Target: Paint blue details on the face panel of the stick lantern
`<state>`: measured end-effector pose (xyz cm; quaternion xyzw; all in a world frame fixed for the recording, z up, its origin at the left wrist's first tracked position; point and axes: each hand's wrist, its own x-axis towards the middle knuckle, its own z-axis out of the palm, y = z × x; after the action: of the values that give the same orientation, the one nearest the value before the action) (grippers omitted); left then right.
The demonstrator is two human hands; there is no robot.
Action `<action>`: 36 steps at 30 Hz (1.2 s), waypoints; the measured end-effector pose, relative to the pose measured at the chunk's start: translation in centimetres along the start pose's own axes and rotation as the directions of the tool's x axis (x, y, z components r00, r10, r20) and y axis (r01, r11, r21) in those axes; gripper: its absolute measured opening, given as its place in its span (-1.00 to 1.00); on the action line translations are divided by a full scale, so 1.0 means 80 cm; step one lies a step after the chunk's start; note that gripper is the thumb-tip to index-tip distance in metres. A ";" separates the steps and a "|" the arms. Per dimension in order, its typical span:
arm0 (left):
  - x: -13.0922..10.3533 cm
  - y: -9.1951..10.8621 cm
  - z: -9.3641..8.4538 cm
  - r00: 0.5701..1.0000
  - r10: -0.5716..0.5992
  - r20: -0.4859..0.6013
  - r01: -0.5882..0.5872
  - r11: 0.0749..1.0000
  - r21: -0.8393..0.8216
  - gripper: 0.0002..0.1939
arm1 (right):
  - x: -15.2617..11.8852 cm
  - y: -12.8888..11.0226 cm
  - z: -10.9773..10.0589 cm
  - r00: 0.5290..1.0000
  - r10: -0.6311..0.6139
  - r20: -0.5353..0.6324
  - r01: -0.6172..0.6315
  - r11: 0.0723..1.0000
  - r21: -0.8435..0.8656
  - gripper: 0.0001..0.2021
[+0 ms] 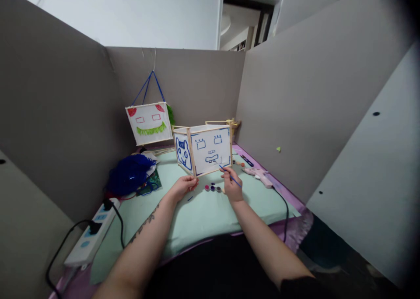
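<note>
A lantern-like box (211, 148) of white panels in a wooden stick frame stands tilted over the table, with blue faces drawn on two sides. At its lower front corner, my left hand (184, 187) grips the frame between thumb and fingers. My right hand (232, 186) is closed around a thin blue paintbrush (235, 181), its tip at the lower part of the front panel, below the drawn mouth. Whether the tip touches the panel I cannot tell. Small paint pots (212, 188) in pink, purple and grey sit on the table between my hands.
A finished-looking lantern (149, 124) with a red and green face hangs at back left. Blue yarn (131, 174) lies below it, near a power strip (93, 231) with plugged cables. A pink glue gun (259, 175) rests at right. Grey partitions (321, 84) enclose the table.
</note>
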<state>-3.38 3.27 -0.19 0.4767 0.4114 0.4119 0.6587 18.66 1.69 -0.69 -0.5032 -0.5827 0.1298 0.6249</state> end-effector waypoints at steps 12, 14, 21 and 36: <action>0.000 0.000 0.000 1.000 -0.006 0.006 0.006 1.000 -0.015 -0.69 | -0.001 -0.002 -0.002 1.000 -0.011 -0.016 0.011 1.000 0.010 -0.71; -0.001 0.001 0.000 1.000 -0.006 0.005 0.006 1.000 -0.015 -0.69 | -0.002 -0.002 -0.004 1.000 -0.022 -0.020 0.022 1.000 0.012 -0.72; -0.004 0.004 0.002 1.000 0.002 0.012 -0.002 1.000 -0.009 -0.69 | -0.002 0.000 -0.006 0.998 -0.062 -0.013 0.062 0.998 -0.017 -0.74; -0.005 0.005 0.002 1.000 0.006 0.016 -0.006 1.000 -0.016 -0.71 | 0.000 0.005 -0.004 0.996 -0.088 0.013 0.089 0.995 -0.054 -0.74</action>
<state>-3.38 2.96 0.26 0.4759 0.4014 0.4132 0.6645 19.13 1.70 -0.91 -0.4928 -0.6112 0.0888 0.6130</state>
